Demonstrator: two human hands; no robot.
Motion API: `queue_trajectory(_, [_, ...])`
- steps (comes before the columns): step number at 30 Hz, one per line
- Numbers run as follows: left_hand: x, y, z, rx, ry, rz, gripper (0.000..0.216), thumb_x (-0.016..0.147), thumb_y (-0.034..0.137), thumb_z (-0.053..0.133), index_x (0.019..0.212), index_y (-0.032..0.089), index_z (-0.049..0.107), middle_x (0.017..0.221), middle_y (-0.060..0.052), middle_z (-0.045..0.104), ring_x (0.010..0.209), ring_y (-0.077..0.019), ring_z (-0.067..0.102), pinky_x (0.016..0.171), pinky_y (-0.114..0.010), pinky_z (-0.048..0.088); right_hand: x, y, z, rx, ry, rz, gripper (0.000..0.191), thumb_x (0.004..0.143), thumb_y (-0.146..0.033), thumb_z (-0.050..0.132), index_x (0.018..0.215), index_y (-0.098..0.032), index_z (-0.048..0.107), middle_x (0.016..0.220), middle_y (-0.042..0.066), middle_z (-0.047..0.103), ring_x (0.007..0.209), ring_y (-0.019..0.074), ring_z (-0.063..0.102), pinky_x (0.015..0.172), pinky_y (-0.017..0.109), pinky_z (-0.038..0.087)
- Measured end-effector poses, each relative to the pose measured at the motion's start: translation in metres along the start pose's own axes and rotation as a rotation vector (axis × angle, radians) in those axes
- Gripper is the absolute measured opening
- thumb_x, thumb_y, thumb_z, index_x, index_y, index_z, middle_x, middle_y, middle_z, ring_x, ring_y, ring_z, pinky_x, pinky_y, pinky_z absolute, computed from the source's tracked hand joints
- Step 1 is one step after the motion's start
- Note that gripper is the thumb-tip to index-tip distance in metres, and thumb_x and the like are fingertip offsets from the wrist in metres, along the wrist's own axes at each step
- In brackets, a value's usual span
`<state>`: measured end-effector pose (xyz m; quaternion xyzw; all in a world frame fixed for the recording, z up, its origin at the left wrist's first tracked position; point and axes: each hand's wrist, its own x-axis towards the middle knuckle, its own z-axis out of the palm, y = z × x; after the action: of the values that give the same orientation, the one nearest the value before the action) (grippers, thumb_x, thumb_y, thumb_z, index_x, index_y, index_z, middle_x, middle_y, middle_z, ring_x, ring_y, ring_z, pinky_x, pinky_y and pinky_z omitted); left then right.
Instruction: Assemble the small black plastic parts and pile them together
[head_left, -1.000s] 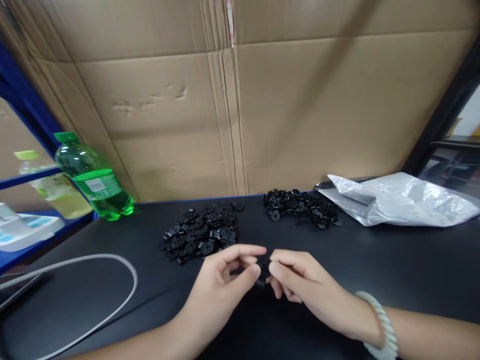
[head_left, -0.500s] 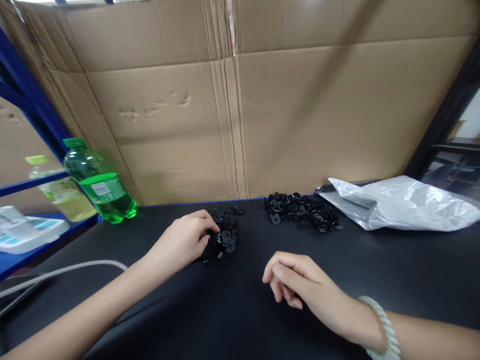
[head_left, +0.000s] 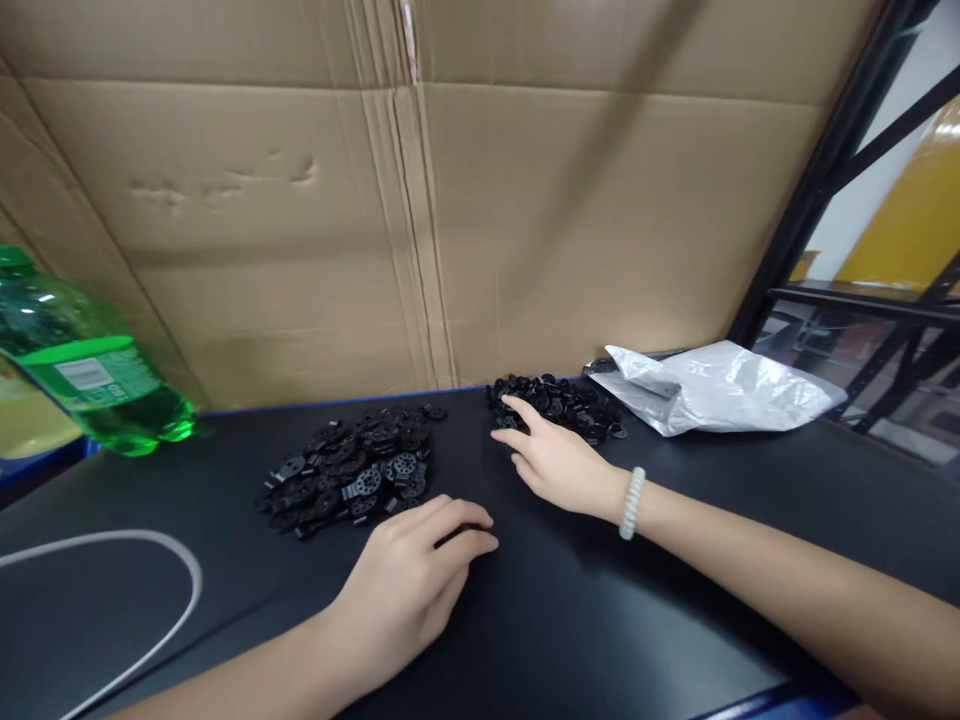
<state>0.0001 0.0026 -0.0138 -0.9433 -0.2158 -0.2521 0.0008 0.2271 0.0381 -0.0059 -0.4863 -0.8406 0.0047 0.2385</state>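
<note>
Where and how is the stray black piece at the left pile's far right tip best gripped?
Probably pinch the stray black piece by its outer edge, coming from above and the right: it looks low and flat, black tabletop shows on that side, and the left pile crowds its other side.

The right hand (head_left: 562, 462) hides part of the right black pile (head_left: 574, 402); whether the left hand (head_left: 409, 570) holds anything, I can't tell.

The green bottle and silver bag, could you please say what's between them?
In the head view, the left pile and right pile of black parts lie between the bottle and bag.
</note>
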Motion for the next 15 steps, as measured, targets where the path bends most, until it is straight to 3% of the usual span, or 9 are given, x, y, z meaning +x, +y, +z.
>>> queue_trajectory(2, [0.000,-0.002,0.001,-0.058,0.011,-0.015,0.030,0.087,0.004,0.043,0.099,0.020,0.064,0.103,-0.007,0.067,0.086,-0.0181,0.063,0.074,-0.029,0.054,0.007,0.003,0.007,0.033,0.017,0.060,0.040,0.084,-0.013,0.046,0.122,-0.014,0.057,0.151,0.019,0.022,0.084,0.0268,0.068,0.078,0.047,0.053])
queue_trajectory(5, [0.001,-0.002,0.000,-0.119,0.016,-0.023,0.028,0.087,0.005,0.044,0.098,0.020,0.066,0.102,-0.007,0.067,0.087,-0.0183,0.063,0.075,-0.029,0.053,0.013,0.005,0.010,0.113,0.065,0.079,0.041,0.083,-0.012,0.045,0.123,-0.010,0.056,0.142,0.020,0.037,0.081,0.0240,0.067,0.080,0.046,0.053])
queue_trajectory(8, [0.003,0.002,-0.002,-0.241,0.028,-0.077,0.028,0.086,0.006,0.045,0.096,0.020,0.068,0.101,-0.008,0.067,0.089,-0.0189,0.064,0.078,-0.031,0.052,0.013,0.003,0.004,0.250,0.107,0.051,0.040,0.084,-0.011,0.046,0.122,-0.012,0.056,0.133,0.015,0.047,0.073,0.0145,0.064,0.078,0.036,0.055])
queue_trajectory(13, [0.010,0.002,-0.006,-0.774,0.087,-0.570,0.020,0.081,0.019,0.060,0.099,0.017,0.066,0.096,-0.009,0.070,0.083,-0.0201,0.066,0.072,-0.033,0.055,0.000,-0.015,-0.013,0.563,0.211,0.049,0.030,0.090,-0.016,0.041,0.112,-0.015,0.062,0.124,0.012,0.053,0.067,0.0093,0.059,0.052,0.023,0.053])
queue_trajectory(15, [0.012,-0.001,-0.008,-0.874,0.090,-0.659,0.026,0.081,0.024,0.062,0.105,0.015,0.062,0.099,-0.012,0.072,0.081,-0.0208,0.069,0.072,-0.035,0.058,-0.008,-0.026,-0.016,0.789,0.228,0.072,0.025,0.089,-0.020,0.048,0.106,-0.017,0.066,0.119,0.010,0.057,0.065,0.0087,0.057,0.049,0.022,0.049])
